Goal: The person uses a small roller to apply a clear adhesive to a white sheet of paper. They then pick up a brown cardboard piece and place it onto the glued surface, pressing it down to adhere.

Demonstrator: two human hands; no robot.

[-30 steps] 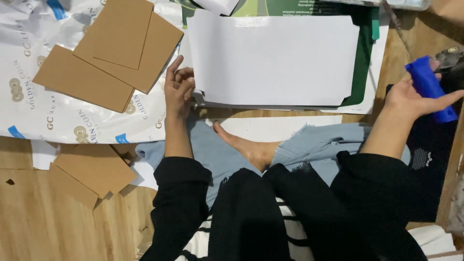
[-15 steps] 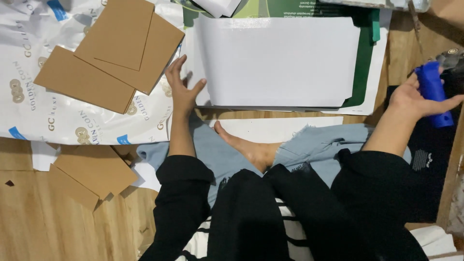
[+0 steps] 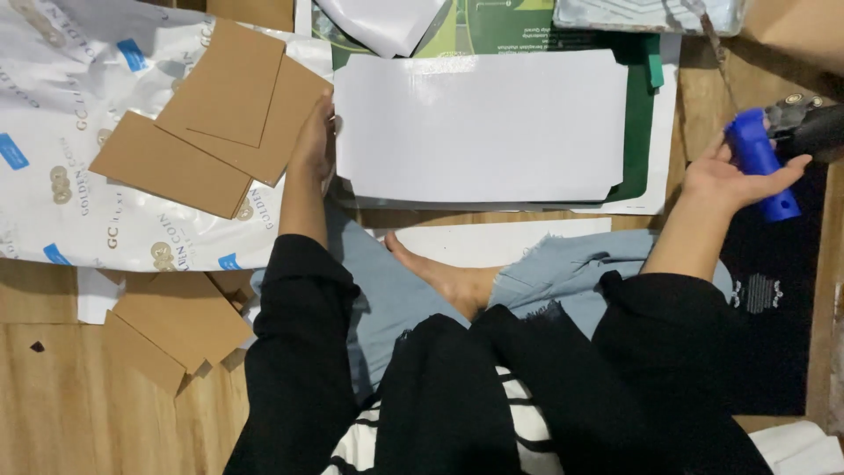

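Landmark: the white sheet [image 3: 479, 127], a glossy rectangle with clipped lower corners, lying flat on a green mat [image 3: 646, 114]; all places below are told from it.

Wrapper: far left of the sheet, a crinkled white printed plastic wrapper [image 3: 53, 202] spread over the wooden floor [image 3: 53, 396].

Brown cards: left of the sheet, three matte brown cardboard rectangles [image 3: 224, 114] overlap on the wrapper — flat, stiff-looking, clean-edged. Below and left of the sheet, more brown pieces [image 3: 171, 330] lie on the floor, less tidy.

Left hand: the left hand [image 3: 315, 145] lies at the sheet's left edge, fingers stretched and loosely open, touching the edge of the nearest brown card; it grips nothing.

Sheet state: uncut and unmarked as far as can be seen, with no card laid on it.

Foot and legs: just below the sheet, a bare foot [image 3: 444, 277] and frayed blue denim, then black sleeves.

Right hand: well right of the sheet, the right hand [image 3: 734, 180] curls around the blue tool [image 3: 763, 171] — a smooth plastic handle, cylindrical, with a dark metal head; whether the grip is firm I cannot tell.

Progress: judging by the lie of things, cards are cut and stacked, the sheet is laid out — joining or trimming them looks not yet begun.
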